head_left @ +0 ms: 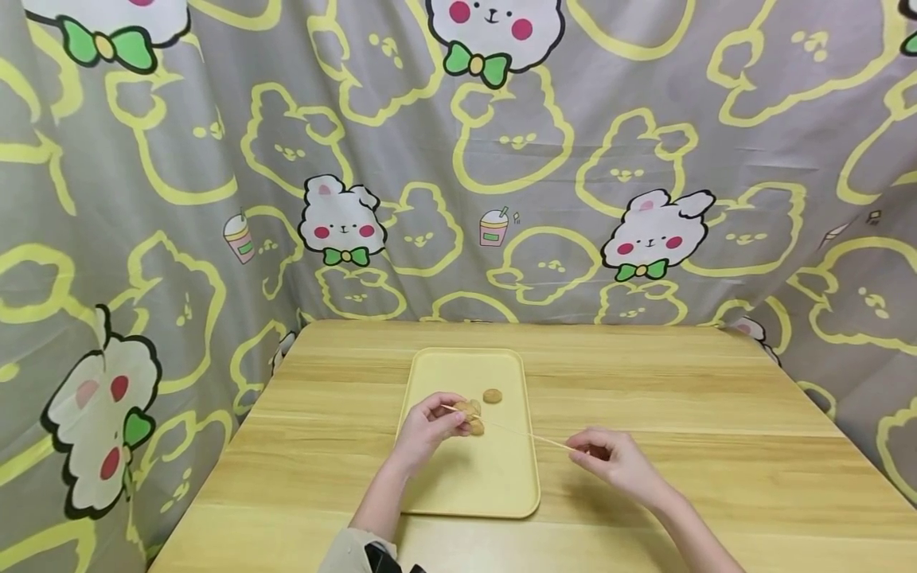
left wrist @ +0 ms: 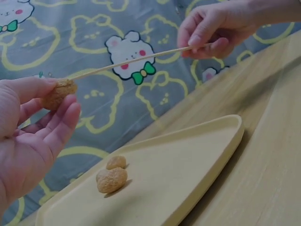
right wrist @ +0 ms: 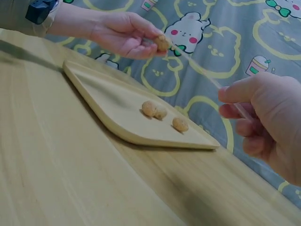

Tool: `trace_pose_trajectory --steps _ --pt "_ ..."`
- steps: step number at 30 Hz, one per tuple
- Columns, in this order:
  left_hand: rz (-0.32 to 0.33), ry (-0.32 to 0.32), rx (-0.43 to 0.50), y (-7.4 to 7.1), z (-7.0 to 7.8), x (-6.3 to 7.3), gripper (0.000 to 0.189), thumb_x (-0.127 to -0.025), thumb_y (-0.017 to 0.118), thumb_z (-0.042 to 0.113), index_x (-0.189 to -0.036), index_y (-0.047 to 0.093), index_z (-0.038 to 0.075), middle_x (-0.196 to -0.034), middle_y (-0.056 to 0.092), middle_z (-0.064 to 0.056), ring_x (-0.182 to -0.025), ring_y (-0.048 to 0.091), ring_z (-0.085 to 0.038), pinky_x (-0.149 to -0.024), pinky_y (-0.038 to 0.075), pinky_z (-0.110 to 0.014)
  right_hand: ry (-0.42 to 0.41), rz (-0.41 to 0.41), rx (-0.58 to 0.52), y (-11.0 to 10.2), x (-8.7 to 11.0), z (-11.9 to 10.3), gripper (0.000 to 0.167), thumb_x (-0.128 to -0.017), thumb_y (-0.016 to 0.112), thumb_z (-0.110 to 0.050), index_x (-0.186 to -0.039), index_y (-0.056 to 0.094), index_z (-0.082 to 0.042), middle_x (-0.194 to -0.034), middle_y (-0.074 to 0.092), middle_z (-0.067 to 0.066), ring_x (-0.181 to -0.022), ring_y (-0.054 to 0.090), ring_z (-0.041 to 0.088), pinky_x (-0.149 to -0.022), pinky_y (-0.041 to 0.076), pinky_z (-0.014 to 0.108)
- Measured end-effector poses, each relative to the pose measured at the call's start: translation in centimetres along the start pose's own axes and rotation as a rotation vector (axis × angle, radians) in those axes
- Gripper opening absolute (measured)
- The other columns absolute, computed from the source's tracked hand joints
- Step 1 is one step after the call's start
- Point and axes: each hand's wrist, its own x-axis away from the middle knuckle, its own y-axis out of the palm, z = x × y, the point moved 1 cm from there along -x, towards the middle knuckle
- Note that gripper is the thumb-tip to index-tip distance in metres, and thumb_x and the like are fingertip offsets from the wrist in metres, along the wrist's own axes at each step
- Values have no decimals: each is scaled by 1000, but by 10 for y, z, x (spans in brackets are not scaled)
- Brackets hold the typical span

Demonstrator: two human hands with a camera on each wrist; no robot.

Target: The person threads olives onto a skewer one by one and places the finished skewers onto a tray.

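Note:
My left hand is over the yellow tray and pinches a small, rough brown ball between thumb and fingers. My right hand, to the right of the tray, pinches a thin wooden skewer near one end. The skewer runs leftward and slightly up to the ball, and a short pale length shows beyond it in the head view. Three similar brown balls lie on the tray: one stands apart, while another sits against a third.
The yellow tray with a raised rim lies on a light wooden table. A grey curtain with rabbit and yellow outline prints hangs behind and at both sides. A dark band is on the left wrist.

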Motion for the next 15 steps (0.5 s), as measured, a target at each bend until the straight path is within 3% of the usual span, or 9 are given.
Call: trace_pose_trajectory --steps 4,7,10,15 --pt "-15 26 66 0 1 0 19 -86 55 -9 -100 60 5 -84 59 -5 -73 64 -16 -74 55 -31 80 38 -40 -3 5 2 11 -88 60 0 -96 64 6 -81 61 -6 -65 52 3 -51 47 23" --pt "-73 58 110 1 4 0 24 -86 55 -9 -98 63 11 -86 61 -4 -75 65 -15 -74 55 -30 115 66 -109 -5 6 1 12 -90 57 0 -97 61 8 -71 53 -9 -54 45 3 -41 40 25" --pt "-109 93 152 2 6 0 29 -86 53 -10 -97 65 13 -88 62 -3 -76 65 -15 -74 55 -29 114 74 -169 -7 5 -1 11 -90 55 1 -96 57 10 -62 46 -4 -45 35 4 -33 31 25" --pt "-104 117 183 4 10 0 32 -86 52 -11 -96 67 15 -87 62 -3 -74 64 -15 -74 54 -28 83 81 -197 -5 5 -3 5 -89 54 6 -91 58 3 -60 46 -1 -44 35 1 -31 28 24"
